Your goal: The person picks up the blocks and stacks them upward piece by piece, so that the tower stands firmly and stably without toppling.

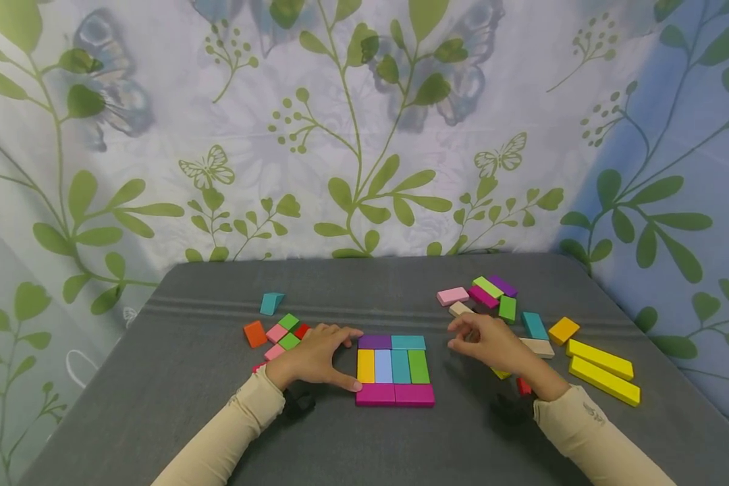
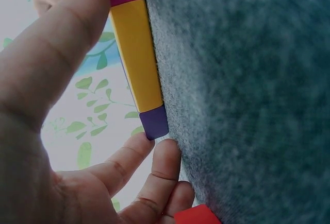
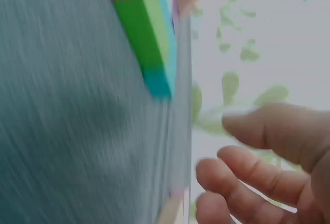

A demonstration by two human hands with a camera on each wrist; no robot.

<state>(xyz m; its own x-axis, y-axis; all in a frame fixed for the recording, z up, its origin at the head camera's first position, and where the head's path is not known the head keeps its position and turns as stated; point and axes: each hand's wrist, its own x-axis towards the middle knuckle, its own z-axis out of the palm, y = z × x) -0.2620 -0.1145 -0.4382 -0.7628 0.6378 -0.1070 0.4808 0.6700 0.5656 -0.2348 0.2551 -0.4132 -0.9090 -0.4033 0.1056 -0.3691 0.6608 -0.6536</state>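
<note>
Flat coloured blocks lie tightly joined as a rectangle mid-table: a purple block (image 1: 374,342) and a teal block (image 1: 408,343) along the far side, upright yellow (image 1: 366,366), light blue (image 1: 383,366), teal and green (image 1: 419,366) blocks between, and magenta blocks (image 1: 395,395) at the near side. My left hand (image 1: 318,354) spans the rectangle's left side, thumb at the magenta corner and a fingertip at the purple block's end. To the right of the rectangle, my right hand (image 1: 489,344) hovers with loosely bent fingers and nothing between them; the right wrist view is blurred.
Small pink, green, red and orange blocks (image 1: 255,333) lie left of the left hand, a teal wedge (image 1: 271,303) behind them. Beyond and beside the right hand are scattered blocks, including a pink one (image 1: 452,296), an orange one (image 1: 563,331) and long yellow bars (image 1: 605,381).
</note>
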